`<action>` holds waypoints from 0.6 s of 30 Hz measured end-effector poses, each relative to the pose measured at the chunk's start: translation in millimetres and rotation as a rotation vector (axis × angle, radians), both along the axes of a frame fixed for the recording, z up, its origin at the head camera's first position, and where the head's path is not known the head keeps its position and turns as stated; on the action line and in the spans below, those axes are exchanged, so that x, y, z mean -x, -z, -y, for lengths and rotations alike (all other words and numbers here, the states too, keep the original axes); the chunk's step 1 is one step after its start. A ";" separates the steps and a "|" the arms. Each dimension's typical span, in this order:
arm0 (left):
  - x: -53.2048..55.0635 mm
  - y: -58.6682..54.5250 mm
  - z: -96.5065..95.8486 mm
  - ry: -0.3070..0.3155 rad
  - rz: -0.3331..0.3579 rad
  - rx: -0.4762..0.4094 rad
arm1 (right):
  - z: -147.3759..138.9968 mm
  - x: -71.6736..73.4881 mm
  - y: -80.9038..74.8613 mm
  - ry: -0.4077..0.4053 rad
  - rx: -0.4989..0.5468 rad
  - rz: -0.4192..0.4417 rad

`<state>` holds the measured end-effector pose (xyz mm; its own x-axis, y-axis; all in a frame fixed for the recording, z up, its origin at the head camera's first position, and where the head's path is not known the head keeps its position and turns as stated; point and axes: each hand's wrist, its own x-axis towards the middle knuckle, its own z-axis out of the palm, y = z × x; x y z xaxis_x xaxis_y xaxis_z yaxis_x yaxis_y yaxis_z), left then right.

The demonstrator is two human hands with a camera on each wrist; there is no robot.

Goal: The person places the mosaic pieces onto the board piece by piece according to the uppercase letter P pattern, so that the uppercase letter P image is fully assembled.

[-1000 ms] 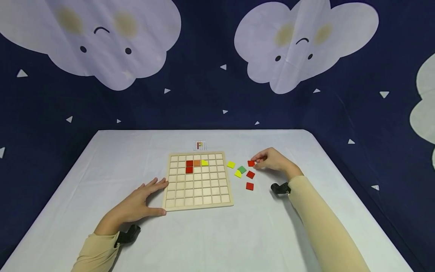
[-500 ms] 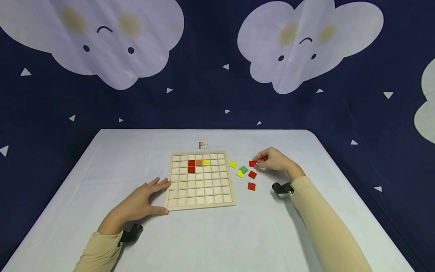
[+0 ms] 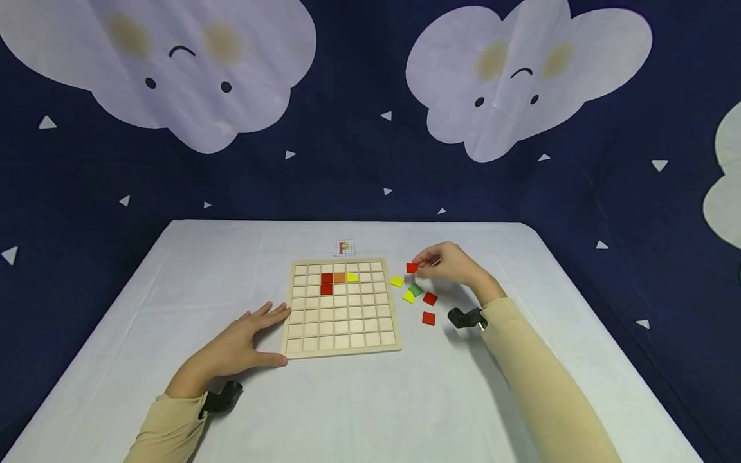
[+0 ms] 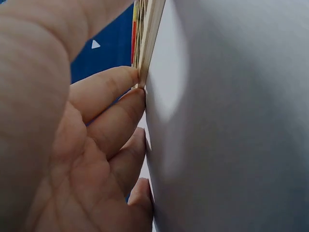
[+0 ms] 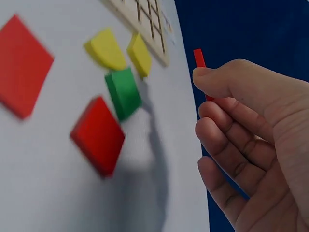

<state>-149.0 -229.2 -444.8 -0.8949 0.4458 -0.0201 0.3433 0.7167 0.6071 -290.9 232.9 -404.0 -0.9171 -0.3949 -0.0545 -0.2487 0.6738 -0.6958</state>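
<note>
My right hand (image 3: 454, 267) pinches a red square tile (image 3: 411, 267) between thumb and fingers. In the right wrist view that tile (image 5: 199, 57) stands edge-on, clear of the white table. The left hand (image 3: 231, 344) lies spread at the left side of a wooden grid board (image 3: 345, 321), fingertips and thumb at its edge. Near the board's top sit two red tiles (image 3: 327, 289), an orange tile (image 3: 339, 278) and a yellow tile (image 3: 352, 277) with a rounded corner. In the left wrist view, the fingers (image 4: 116, 113) reach the board's side (image 4: 152, 43).
Right of the board lie a yellow square tile (image 3: 397, 281), a rounded yellow tile (image 3: 408, 297), a green tile (image 3: 415, 290) and two red tiles (image 3: 428, 318). A small printed pattern card (image 3: 344, 247) lies behind the board. A dark blue cloud-print curtain (image 3: 347, 173) hangs behind the table.
The right hand has lifted the red tile from the table and moved it left, towards the board. My left hand keeps its place at the board's edge.
</note>
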 end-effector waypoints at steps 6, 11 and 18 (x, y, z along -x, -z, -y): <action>1.9 0.9 2.1 0.002 0.024 -0.007 | 16.4 -1.0 -1.0 -0.023 0.024 -0.021; 2.3 0.1 2.1 -0.001 0.039 -0.004 | 33.2 -3.5 -0.9 -0.020 0.039 -0.024; 1.1 -1.1 1.2 -0.003 0.053 0.003 | 59.1 -9.6 0.0 -0.031 0.044 -0.021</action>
